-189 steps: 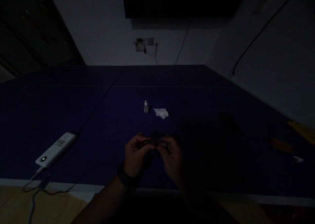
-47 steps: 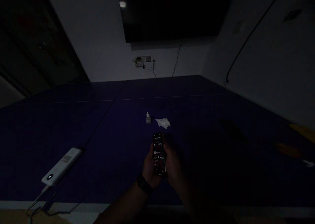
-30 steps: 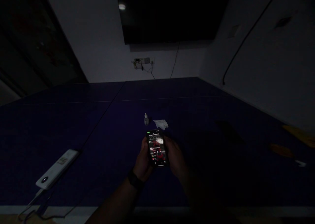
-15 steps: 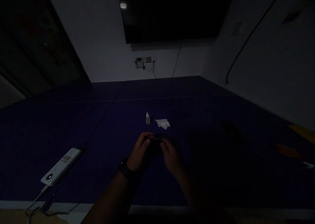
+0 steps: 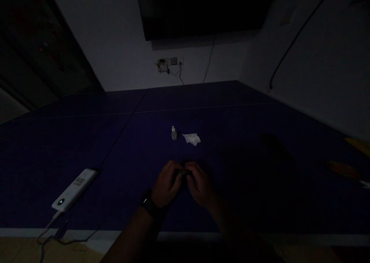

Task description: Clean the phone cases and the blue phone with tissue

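Note:
Over the dark blue surface, my left hand and my right hand come close together, fingers curled inward. Pinched between them is a small dark object; the gloom hides its exact kind. A black watch sits on my left wrist. Beyond my hands stands a small clear bottle with a white top, upright. Just right of it lies a crumpled white tissue.
A white power bank with a cable plugged in lies at left. A flat dark shape rests to the right, with an orange-brown item farther over. Wall sockets and a large black screen are at the back.
My hands have drawn nearer each other and turned the dark object between them. The view has tilted slightly downward. Bottle and tissue stay in place on the surface.

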A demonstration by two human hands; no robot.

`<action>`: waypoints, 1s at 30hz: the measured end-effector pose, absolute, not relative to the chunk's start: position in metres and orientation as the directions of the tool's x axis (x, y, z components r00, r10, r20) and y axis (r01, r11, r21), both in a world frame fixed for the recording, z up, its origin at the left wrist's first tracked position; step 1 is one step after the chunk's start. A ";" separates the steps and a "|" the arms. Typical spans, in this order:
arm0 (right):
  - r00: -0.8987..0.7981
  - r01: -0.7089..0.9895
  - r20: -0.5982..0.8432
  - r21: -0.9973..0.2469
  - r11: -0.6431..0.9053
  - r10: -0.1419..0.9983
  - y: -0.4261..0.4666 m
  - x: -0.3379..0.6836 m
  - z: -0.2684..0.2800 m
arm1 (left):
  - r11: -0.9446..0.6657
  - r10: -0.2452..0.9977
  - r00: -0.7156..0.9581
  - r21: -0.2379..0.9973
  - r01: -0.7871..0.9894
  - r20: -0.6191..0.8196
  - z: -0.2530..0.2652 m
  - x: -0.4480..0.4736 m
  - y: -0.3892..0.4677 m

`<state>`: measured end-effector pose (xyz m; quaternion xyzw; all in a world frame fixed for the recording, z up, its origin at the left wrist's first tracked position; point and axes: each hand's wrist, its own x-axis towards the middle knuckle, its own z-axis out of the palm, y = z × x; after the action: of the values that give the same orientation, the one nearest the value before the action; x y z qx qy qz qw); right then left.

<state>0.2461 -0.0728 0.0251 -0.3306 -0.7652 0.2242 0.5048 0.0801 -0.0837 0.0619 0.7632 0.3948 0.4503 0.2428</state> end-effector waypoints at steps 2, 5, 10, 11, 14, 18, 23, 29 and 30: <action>-0.289 0.282 0.647 -0.647 0.708 0.706 -0.075 0.245 0.024 | -0.591 0.807 0.272 0.707 0.389 0.525 0.057 0.081 -0.087; -0.303 0.297 0.696 -0.580 0.758 0.651 -0.078 0.241 0.023 | -0.616 0.787 0.270 0.677 0.404 0.555 0.052 0.081 -0.090; -0.314 0.333 0.751 -0.487 0.808 0.582 -0.079 0.234 0.021 | -0.616 0.784 0.244 0.663 0.427 0.571 0.041 0.080 -0.091; -0.310 0.330 0.756 -0.483 0.811 0.577 -0.079 0.233 0.020 | -0.627 0.775 0.253 0.652 0.427 0.579 0.039 0.079 -0.092; -0.295 0.312 0.769 -0.483 0.818 0.567 -0.081 0.231 0.018 | -0.681 0.726 0.301 0.583 0.443 0.619 0.033 0.077 -0.093; -0.290 0.294 0.772 -0.491 0.820 0.566 -0.084 0.232 0.013 | -0.732 0.674 0.370 0.511 0.451 0.639 0.031 0.074 -0.094; -0.309 0.298 0.761 -0.493 0.817 0.571 -0.086 0.235 0.010 | -0.717 0.697 0.407 0.575 0.394 0.590 0.033 0.071 -0.096; -0.303 0.246 0.712 -0.584 0.774 0.633 -0.092 0.238 0.010 | -0.678 0.733 0.380 0.657 0.331 0.565 0.042 0.073 -0.100; -0.300 0.225 0.697 -0.611 0.759 0.651 -0.093 0.239 0.011 | -0.663 0.744 0.388 0.673 0.327 0.545 0.045 0.073 -0.100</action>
<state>0.2394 -0.0934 0.0111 -0.2808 -0.7798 0.2045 0.5209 0.0732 -0.1003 0.0449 0.7987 0.3350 0.4402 0.2368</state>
